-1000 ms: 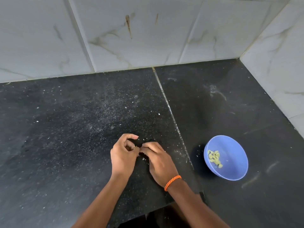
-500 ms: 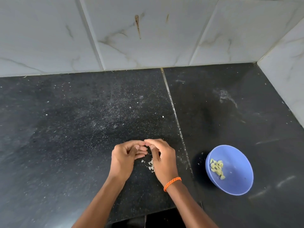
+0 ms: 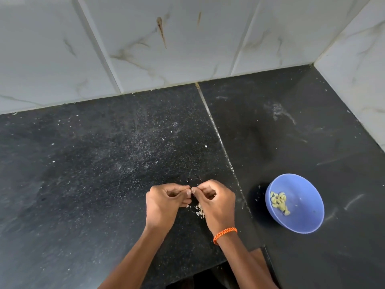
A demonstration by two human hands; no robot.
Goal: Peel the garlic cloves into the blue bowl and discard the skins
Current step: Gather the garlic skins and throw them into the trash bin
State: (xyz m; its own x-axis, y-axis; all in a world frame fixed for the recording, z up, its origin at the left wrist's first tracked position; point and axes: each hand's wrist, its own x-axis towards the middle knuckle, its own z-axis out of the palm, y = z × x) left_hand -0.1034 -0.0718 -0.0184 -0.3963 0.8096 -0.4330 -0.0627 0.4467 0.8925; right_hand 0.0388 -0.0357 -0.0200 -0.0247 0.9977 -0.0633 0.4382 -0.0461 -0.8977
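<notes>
Blue bowl (image 3: 300,220) sits right of right hand (image 3: 216,202) (well apart).

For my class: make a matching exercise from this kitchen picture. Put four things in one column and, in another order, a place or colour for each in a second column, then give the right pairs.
Things:
1. blue bowl
2. peeled garlic cloves
3. wristband
4. garlic skins

Places or colours:
A. orange, on the right wrist
B. on the black counter between the two hands
C. on the counter, right of both hands
D. inside the bowl

Pairs: 1-C, 2-D, 3-A, 4-B
</notes>
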